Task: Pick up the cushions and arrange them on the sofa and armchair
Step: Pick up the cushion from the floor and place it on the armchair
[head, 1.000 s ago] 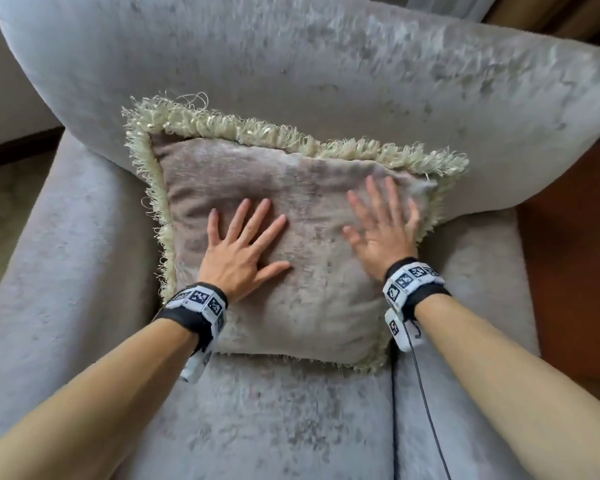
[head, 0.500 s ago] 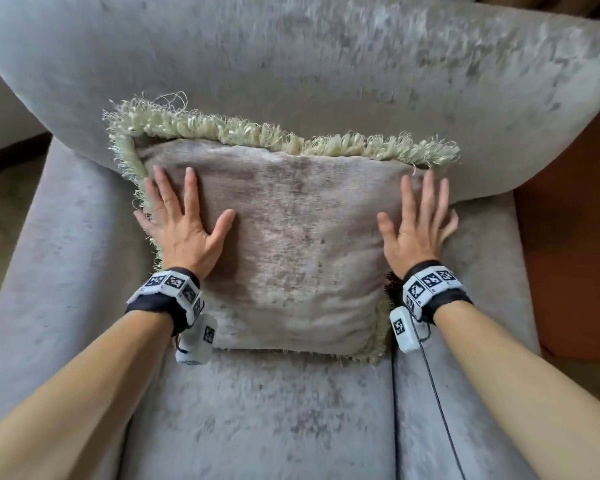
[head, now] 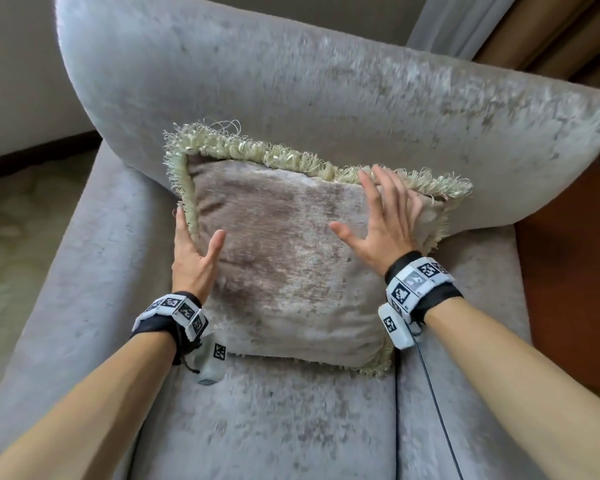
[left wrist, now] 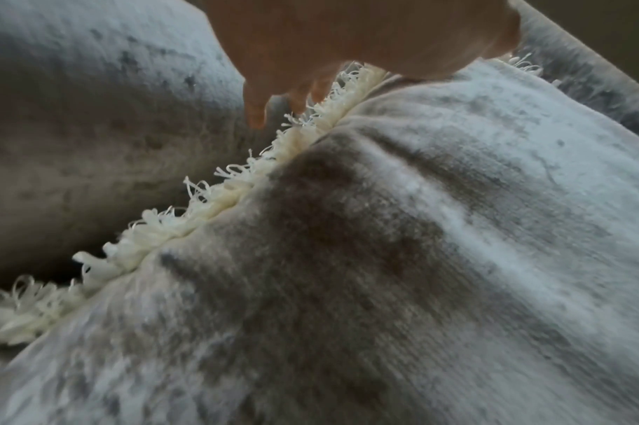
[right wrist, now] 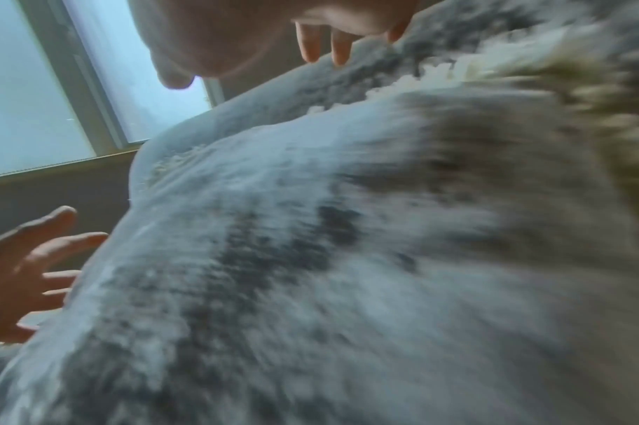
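The cushion (head: 284, 268) leans on the back of the armchair (head: 291, 98), with its bottom edge on the seat. It has a pale fringe (head: 291, 157) all around.

The left hand (head: 191, 258) is at the cushion's left edge, fingers (head: 180, 223) straight and close together down the side, thumb out on the front. The right hand (head: 381, 223) is over the top right corner, fingers (head: 392, 192) spread wide. Neither hand grabs the cushion.

This looks like the patting and straightening step. To do it well, push softly from both sides so the cushion sits in the middle and stands square. Press gently so it stays puffy. Keep the fringe from folding under.

Some things are hard to see. The right wrist view is very blurry, so I cannot tell if the right palm touches the cushion or floats just above it. The left wrist view shows only part of the hand. The sofa and any other cushions are out of view.
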{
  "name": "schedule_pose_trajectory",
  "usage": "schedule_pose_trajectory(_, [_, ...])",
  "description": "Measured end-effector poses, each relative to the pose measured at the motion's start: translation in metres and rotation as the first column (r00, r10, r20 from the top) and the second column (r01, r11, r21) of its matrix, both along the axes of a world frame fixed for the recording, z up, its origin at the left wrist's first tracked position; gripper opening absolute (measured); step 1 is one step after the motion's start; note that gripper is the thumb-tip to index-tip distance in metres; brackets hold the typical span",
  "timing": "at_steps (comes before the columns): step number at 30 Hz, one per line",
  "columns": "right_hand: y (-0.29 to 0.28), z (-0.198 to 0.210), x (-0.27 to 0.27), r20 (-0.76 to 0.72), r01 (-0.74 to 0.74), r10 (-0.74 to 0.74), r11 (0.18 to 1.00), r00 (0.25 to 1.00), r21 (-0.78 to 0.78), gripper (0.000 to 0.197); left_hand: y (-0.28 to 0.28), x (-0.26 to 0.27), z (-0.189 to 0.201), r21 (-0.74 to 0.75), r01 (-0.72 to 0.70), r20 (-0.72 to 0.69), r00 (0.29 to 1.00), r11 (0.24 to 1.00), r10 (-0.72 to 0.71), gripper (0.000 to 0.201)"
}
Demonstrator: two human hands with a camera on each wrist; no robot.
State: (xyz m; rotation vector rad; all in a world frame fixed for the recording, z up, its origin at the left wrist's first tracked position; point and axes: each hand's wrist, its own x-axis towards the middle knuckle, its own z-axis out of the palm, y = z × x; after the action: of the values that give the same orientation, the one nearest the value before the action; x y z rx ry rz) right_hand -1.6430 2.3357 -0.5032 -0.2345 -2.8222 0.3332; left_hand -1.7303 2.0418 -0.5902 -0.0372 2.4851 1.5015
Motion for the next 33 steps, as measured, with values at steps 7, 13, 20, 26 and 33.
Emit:
schedule_pose_trajectory(7, [-0.044, 0.008, -0.065, 0.181, -0.126, 0.105, 0.986, 0.978, 0.107, 0.091, -0.003, 0.007, -0.020, 0.153, -0.065, 0.211, 0.977, 0.986, 0.031, 0.119])
schedule_pose_trajectory(13, [-0.052, 0.008, -0.080, 0.381, -0.039, -0.014, 0.991, 0.924, 0.131, 0.097, -0.014, 0.006, -0.036, 0.175, -0.063, 0.369, 0.930, 0.983, -0.006, 0.122])
schedule_pose_trajectory(20, [-0.056, 0.017, -0.080, 0.500, 0.068, -0.074, 0.997, 0.863, 0.031, 0.089, -0.018, 0.006, -0.042, 0.106, 0.004, 0.380, 0.924, 0.994, -0.045, 0.112])
schedule_pose_trajectory(26, [-0.057, 0.020, -0.070, 0.570, 0.130, -0.152, 0.988, 0.807, 0.080, 0.089, -0.012, 0.019, -0.027, 0.050, 0.028, 0.318, 0.947, 0.998, -0.043, 0.069])
schedule_pose_trajectory(33, [-0.042, 0.033, -0.034, 0.601, 0.237, -0.218, 0.970, 0.769, 0.049, 0.094, 0.008, 0.032, -0.006, -0.011, 0.071, 0.232, 0.971, 0.997, -0.066, 0.080])
